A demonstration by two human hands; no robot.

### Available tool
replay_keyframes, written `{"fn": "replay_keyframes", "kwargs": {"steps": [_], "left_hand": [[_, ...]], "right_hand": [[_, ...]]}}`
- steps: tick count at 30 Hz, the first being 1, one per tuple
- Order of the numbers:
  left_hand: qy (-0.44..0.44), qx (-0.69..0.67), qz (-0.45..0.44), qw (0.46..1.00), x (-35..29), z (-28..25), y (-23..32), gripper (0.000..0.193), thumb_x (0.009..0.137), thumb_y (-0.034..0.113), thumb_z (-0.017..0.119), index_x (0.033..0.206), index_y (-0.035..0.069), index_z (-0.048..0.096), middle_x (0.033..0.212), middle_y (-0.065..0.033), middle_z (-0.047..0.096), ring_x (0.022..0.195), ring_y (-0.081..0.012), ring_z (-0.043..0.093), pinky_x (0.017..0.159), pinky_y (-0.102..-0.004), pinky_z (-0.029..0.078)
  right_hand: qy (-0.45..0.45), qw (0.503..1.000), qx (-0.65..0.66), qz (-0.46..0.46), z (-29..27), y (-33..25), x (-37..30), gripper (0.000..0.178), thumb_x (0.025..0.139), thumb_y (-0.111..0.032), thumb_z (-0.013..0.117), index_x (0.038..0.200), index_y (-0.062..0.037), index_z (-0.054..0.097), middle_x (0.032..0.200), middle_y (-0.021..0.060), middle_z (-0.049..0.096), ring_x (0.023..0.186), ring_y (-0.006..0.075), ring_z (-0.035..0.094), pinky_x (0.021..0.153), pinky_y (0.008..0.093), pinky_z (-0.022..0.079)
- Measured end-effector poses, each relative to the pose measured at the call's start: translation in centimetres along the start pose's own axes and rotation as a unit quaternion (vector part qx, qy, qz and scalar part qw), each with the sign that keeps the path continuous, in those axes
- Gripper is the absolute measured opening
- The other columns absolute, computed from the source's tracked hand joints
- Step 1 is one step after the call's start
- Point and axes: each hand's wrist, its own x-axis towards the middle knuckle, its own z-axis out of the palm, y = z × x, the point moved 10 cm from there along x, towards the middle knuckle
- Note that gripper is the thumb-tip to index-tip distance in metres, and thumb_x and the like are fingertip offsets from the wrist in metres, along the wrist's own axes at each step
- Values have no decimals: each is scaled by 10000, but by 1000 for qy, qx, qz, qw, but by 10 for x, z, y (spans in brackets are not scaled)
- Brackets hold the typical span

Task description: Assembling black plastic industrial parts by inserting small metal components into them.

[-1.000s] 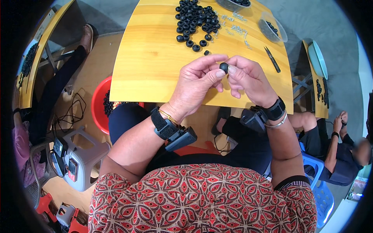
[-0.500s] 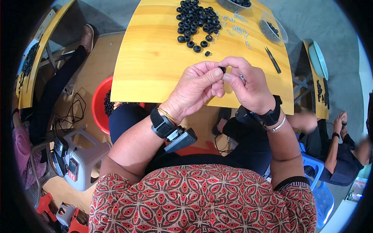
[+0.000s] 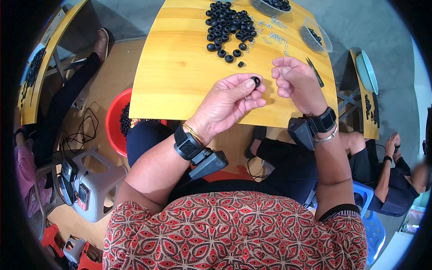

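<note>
Between the thumb and fingers of my left hand (image 3: 225, 96) is a small round black piece (image 3: 255, 82) with a hole in it, held over the near part of the yellow table (image 3: 175, 67). My right hand (image 3: 300, 87) is raised to the right, apart from it, its fingers curled in; whatever they may hold is hidden. Beyond my hands lies a pile of similar black pieces (image 3: 227, 28), a few of them strung out toward me, with a smaller black piece (image 3: 241, 64) nearest. Several tiny shiny silvery parts (image 3: 276, 38) are scattered right of the pile.
A slim black pointed tool (image 3: 316, 73) lies by the table's right edge. Two clear tubs, one at the back (image 3: 263, 9) and one at the right (image 3: 325, 47), contain black pieces. A red basin (image 3: 112, 128) stands left below the table. Other people sit at both sides.
My hands have come apart. The right one has moved away to the right, while my left hand keeps the black piece, which now shows its hole.
</note>
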Motion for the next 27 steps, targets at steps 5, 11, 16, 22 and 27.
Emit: {"fn": "replay_keyframes", "kwargs": {"steps": [5, 11, 16, 22, 27], "left_hand": [[0, -26, -8, 1000, 1, 1, 0, 191, 845, 73, 467, 1003, -23, 514, 862, -97, 575, 749, -133, 571, 726, -281, 508], [-43, -56, -7, 998, 5, 3, -1, 192, 839, 80, 481, 999, -18, 520, 861, -65, 571, 763, -127, 568, 715, -262, 504], [-21, -25, 6, 999, 4, 4, 0, 181, 836, 63, 482, 993, -19, 521, 867, -66, 570, 768, -124, 568, 724, -266, 507], [-17, -16, 14, 1000, 4, 3, 1, 164, 832, 53, 486, 973, -20, 527, 878, -76, 572, 786, -135, 574, 723, -285, 516], [-23, -8, 10, 1000, 3, 2, 1, 151, 834, 60, 486, 953, -20, 532, 857, -82, 575, 789, -143, 576, 713, -279, 516]], "right_hand": [[-99, 985, 123, -65, 21, -16, -4, 166, 837, -127, 473, 951, -10, 447, 833, 111, 529, 630, 103, 461, 570, 218, 414], [-64, 961, 234, -131, 30, -13, -1, 132, 810, -137, 538, 893, -43, 494, 921, 118, 537, 800, 172, 489, 757, 296, 394], [-65, 951, 258, -159, 40, -2, -1, 122, 793, -96, 559, 892, -38, 519, 956, 103, 533, 811, 168, 512, 702, 284, 436], [-57, 955, 239, -164, 46, -1, -1, 102, 791, -56, 552, 882, -18, 524, 942, 104, 539, 747, 136, 536, 605, 236, 475], [-17, 960, 176, -217, 41, -1, -3, 80, 786, -14, 541, 866, -12, 537, 943, 98, 548, 722, 117, 536, 609, 216, 466]]}}
